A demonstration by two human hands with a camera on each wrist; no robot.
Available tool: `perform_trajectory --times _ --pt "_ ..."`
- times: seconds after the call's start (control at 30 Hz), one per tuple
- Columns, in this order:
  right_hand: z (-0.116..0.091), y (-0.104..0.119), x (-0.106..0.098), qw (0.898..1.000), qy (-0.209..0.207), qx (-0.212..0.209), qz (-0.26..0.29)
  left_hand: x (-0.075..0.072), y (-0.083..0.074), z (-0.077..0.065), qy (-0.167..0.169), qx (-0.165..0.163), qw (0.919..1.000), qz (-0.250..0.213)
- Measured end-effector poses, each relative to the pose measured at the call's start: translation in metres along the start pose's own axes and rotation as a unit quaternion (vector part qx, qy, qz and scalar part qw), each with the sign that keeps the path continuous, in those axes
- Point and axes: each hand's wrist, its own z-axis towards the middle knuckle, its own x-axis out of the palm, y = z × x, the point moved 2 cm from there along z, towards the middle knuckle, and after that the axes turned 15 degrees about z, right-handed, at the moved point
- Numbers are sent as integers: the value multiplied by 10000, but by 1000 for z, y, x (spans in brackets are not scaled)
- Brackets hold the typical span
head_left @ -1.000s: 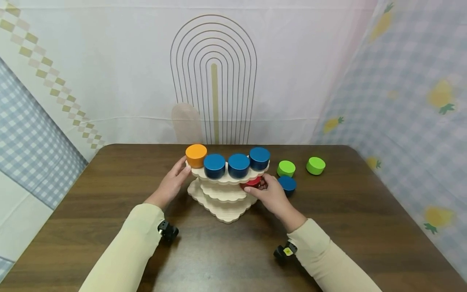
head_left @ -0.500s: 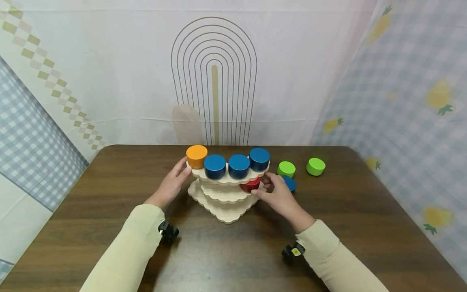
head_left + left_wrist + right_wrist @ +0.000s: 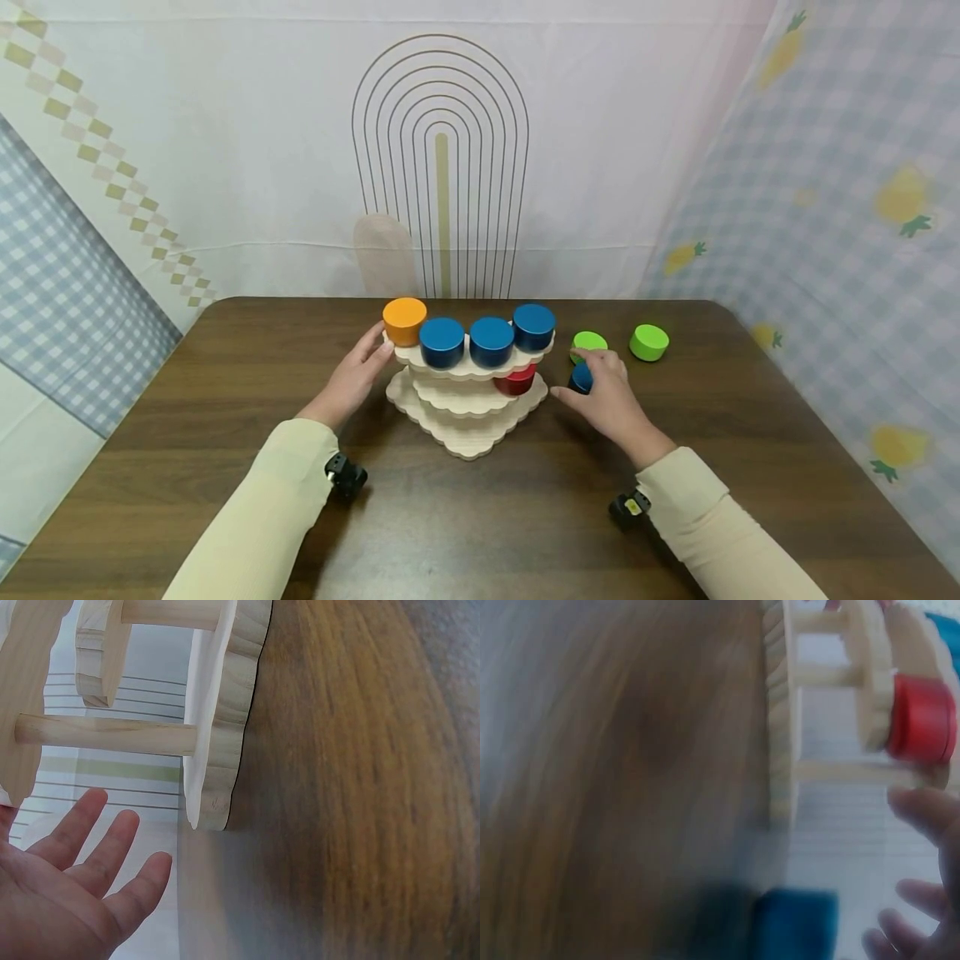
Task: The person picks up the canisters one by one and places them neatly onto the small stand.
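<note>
A tiered wooden stand (image 3: 468,433) with scalloped shelves and dowel posts is on the table. Its top shelf carries an orange cylinder (image 3: 405,322) and several blue cylinders (image 3: 491,342). On the shelf below, at the right, sits a red cylinder (image 3: 516,382), also large in the right wrist view. My left hand (image 3: 352,379) touches the top shelf's left edge, several fingers stretched out loosely in the left wrist view. Right of the stand, my right hand (image 3: 606,396) reaches over a loose blue cylinder (image 3: 581,377), thumb and fingers apart and partly hiding it.
Two green cylinders, a nearer one (image 3: 589,342) just behind my right hand and another (image 3: 648,342) farther right, stand on the brown wooden table (image 3: 450,533). A white patterned cloth (image 3: 600,150) hangs behind the table's far edge.
My right hand has let go of the red cylinder, which stays on the middle shelf, and has moved right to the loose blue cylinder. My left hand has stayed in place.
</note>
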Motion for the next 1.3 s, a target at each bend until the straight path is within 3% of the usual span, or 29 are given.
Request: perform_trajectory --times 0.23,0.53,0.83,1.03,1.3 --pt "3 -13 -10 9992 -142 300 -200 0 -1 0 -4 -11 10000 0" --pt "8 -30 -17 9989 -15 413 -236 0 0 0 -23 15 10000 18" --pt "14 -40 -23 9945 519 902 113 -1 0 -1 -12 0 10000 43" --pt "16 -47 -23 9841 968 1386 541 -1 0 -1 -8 -39 10000 28" --pt "20 -53 -23 9789 1086 1569 726 -1 -1 -1 -14 -23 10000 58"
